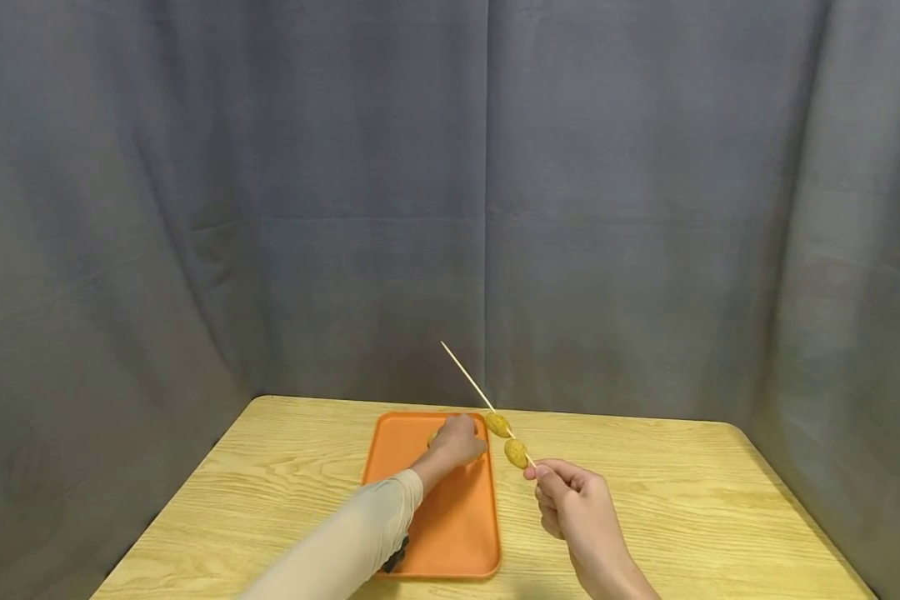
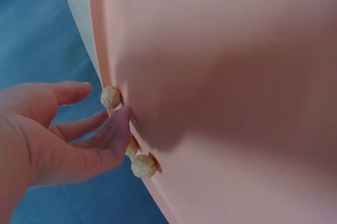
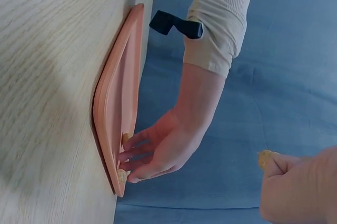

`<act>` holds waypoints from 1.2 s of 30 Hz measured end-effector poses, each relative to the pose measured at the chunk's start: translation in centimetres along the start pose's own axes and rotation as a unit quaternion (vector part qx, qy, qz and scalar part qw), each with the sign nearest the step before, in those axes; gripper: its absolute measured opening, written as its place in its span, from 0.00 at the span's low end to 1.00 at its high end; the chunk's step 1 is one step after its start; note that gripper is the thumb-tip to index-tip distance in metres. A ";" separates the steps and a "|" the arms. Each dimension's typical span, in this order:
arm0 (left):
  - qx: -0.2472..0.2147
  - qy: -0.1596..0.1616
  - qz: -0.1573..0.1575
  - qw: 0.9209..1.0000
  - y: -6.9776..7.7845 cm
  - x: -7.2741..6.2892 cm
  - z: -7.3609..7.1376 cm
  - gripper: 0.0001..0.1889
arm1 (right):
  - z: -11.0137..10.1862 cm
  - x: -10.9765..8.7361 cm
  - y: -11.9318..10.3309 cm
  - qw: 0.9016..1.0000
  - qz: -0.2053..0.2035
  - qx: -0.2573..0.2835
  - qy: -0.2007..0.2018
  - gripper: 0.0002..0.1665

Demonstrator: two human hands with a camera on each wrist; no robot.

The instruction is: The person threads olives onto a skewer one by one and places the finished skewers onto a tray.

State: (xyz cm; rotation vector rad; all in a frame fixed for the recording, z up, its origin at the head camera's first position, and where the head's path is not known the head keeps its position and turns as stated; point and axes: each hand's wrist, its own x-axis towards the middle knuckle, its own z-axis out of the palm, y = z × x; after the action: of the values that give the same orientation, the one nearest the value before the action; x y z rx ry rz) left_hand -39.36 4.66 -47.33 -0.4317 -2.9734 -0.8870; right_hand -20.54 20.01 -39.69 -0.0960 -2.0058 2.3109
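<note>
Head view: the right hand (image 1: 581, 508) pinches a skewer (image 1: 467, 375) between thumb and fingers, just below two yellow balls (image 1: 516, 453) threaded on its lower part. The skewer slants up to the left, its bare tip crossing in front of the grey curtain (image 1: 607, 208) that hangs behind the worktop (image 1: 682, 500) and along its sides. An orange tray (image 1: 461, 533) lies on the worktop, left of the right hand.

The left hand (image 1: 456, 442) reaches over the far end of the tray, its forearm in a pale sleeve (image 1: 345, 533) cutting across the tray and hiding part of its left edge. A black fitting (image 1: 396, 557) juts from under that sleeve.

From the left wrist, three loose balls (image 2: 144, 166) show along the tray's edge. The left hand is open, thumb apart from the fingers; one ball sits by the fingertips, though I cannot tell if they touch it. Those fingers partly cover another ball. Seen from the right wrist, the right fist hides nearly all of the skewer.
</note>
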 end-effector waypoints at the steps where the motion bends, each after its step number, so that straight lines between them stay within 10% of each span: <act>1: 0.002 0.008 -0.008 1.000 0.0 0.0 0.1 0.23 | 0.1 0.0 0.0 1.000 0.002 0.000 0.000 0.10; 14: -0.014 0.038 0.014 0.999 -1.1 0.0 0.6 0.06 | 0.8 0.1 0.2 1.000 0.004 -0.006 -0.008 0.10; 29: -0.063 0.055 0.020 0.996 -1.7 -1.3 -0.4 0.16 | 1.5 0.5 0.5 1.000 0.001 -0.012 -0.015 0.10; 36: -0.197 0.062 0.042 0.978 -0.4 -3.3 -2.2 0.16 | 1.3 0.4 0.1 1.000 -0.009 -0.021 -0.016 0.10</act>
State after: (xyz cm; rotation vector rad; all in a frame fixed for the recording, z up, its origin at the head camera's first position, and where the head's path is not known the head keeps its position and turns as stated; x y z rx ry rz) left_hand -36.44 2.24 -45.98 -0.4825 -2.6408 -1.4383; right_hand -21.11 18.73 -39.56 -0.0438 -2.0611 2.2748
